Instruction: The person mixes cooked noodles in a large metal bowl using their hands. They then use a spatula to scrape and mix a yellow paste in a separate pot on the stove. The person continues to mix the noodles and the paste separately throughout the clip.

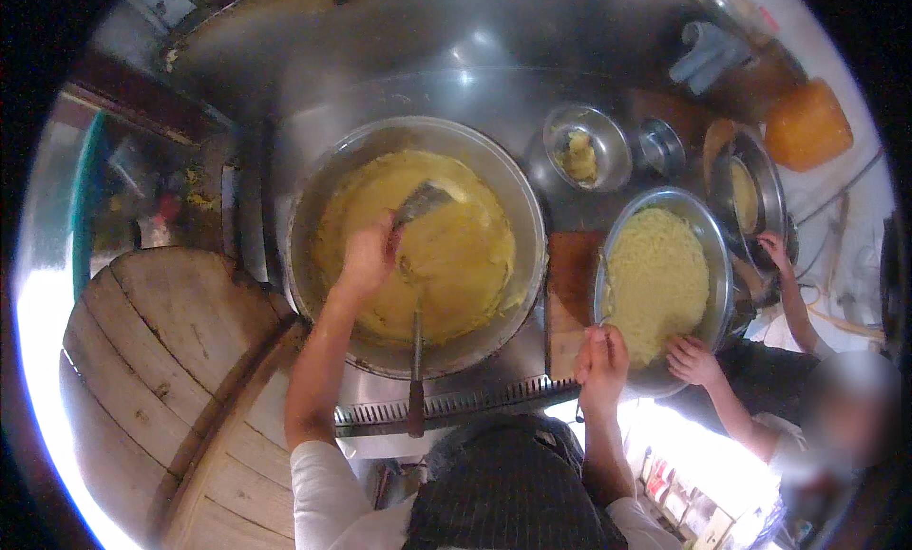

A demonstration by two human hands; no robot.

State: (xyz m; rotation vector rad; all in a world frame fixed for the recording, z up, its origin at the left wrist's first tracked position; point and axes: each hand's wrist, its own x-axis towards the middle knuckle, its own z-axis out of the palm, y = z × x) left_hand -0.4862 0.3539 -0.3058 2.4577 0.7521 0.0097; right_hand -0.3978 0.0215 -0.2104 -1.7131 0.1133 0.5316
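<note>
My left hand (366, 256) is closed round the reddish handle of a wide metal scraper (424, 200), held over a large round pot (534, 241). Thick yellow mixture (456, 293) fills much of that pot. A long-handled utensil with a wooden grip (416, 398) leans on the pot's near rim, its head sunk in the mixture. At the left rim of a metal bowl (724, 293), my right hand (602, 355) is closed on a thin metal-handled utensil whose kind I cannot make out. Pale yellow shreds (660, 275) fill the bowl.
A co-worker's hand (693, 360) touches the bowl's near right edge; their other hand (774, 251) reaches a metal pan (765, 184). Smaller bowls (608, 132) stand behind. A round wooden lid (171, 350) lies at left, an orange container (807, 123) at far right.
</note>
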